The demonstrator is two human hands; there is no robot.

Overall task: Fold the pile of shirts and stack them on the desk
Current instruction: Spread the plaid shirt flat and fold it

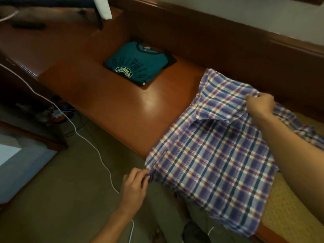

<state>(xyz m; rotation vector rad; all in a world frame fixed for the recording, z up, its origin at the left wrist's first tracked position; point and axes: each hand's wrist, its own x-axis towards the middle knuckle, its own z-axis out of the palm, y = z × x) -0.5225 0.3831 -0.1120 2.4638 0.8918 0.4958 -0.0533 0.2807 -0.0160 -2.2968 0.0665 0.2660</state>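
A purple, blue and yellow plaid shirt [215,155] lies spread across the right part of the brown wooden desk [112,95], its lower part hanging over the front edge. My left hand [135,186] pinches the shirt's near left corner below the desk edge. My right hand [259,104] pinches the fabric near the collar and shoulder, lifted slightly. A folded teal T-shirt [138,63] with a white print lies farther back on the desk, apart from both hands.
A yellow woven cloth [289,214] lies under the plaid shirt at the right. A white cable [87,142] runs across the floor at the left. A dark remote-like object [28,25] rests on the raised shelf at the back left. A wall panel bounds the desk behind.
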